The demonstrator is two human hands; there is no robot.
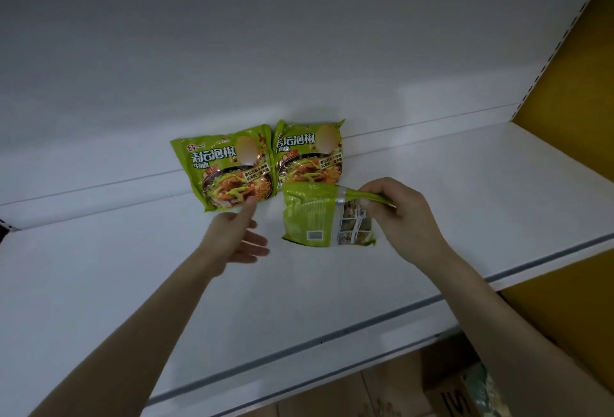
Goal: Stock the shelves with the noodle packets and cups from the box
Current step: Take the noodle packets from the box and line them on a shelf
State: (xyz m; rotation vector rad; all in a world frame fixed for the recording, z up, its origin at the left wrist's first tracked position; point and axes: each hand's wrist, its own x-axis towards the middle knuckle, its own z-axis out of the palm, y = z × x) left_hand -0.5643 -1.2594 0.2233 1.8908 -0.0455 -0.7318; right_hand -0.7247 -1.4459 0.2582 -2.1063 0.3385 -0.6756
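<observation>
Two green noodle packets lean face-out against the back panel of the white shelf (pixel 133 283): the left packet (pixel 226 167) and the right packet (pixel 310 154), side by side and touching. My left hand (pixel 237 237) is open, its thumb tip touching the lower right corner of the left packet. My right hand (pixel 398 214) pinches the top seam of a third green packet (pixel 315 217), back side toward me, held just in front of the right packet with its bottom edge near the shelf surface.
A yellow side panel (pixel 571 84) and a perforated white upright (pixel 531 81) bound the shelf on the right. Below the shelf's front edge, at the bottom right, a cardboard box (pixel 448 393) holds more green packets (pixel 481 390). Bare shelf surface stretches left and right of the packets.
</observation>
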